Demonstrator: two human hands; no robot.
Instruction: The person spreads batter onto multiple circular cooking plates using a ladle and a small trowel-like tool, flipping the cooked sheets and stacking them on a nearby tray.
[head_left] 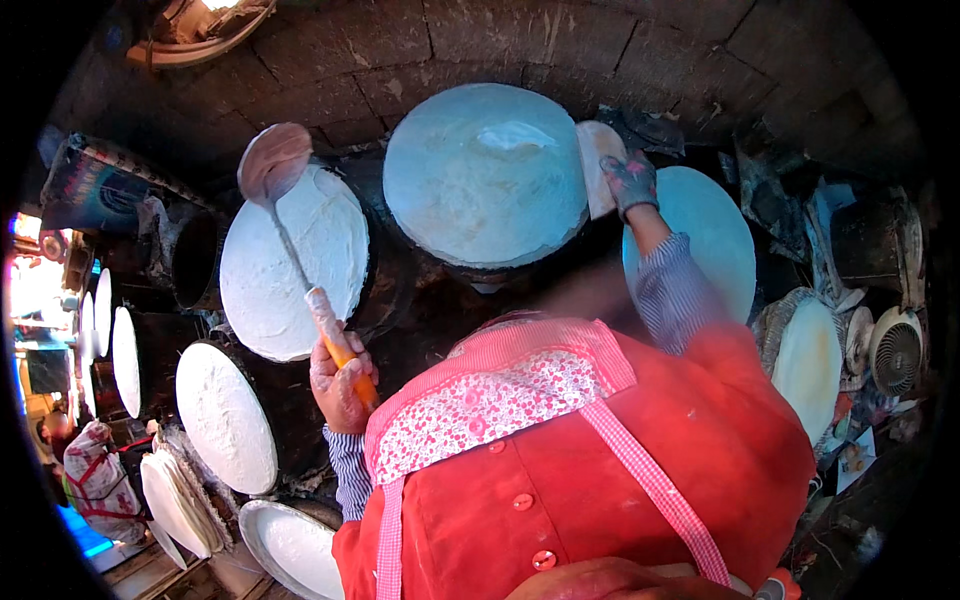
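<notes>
My left hand (pixel 340 380) is closed on the orange handle of a long ladle (pixel 322 325). Its round, batter-smeared bowl is raised over the upper edge of the left white-coated round plate (pixel 280 270). My right hand (pixel 632 180), in a grey glove, grips a pale flat scraper (pixel 598 165) upright at the right edge of the middle round plate (pixel 485 190), which has a thin whitish layer with a brighter streak. Another pale round plate (pixel 690 260) lies beside and below my right hand, partly behind my arm.
More coated plates (pixel 225 420) curve down the left, beside stacked pale sheets (pixel 175 500) and a white tray (pixel 285 540). A person (pixel 95 470) is at the far left. On the right are another plate (pixel 810 365) and a fan (pixel 895 350). A dark block wall (pixel 500 40) runs behind.
</notes>
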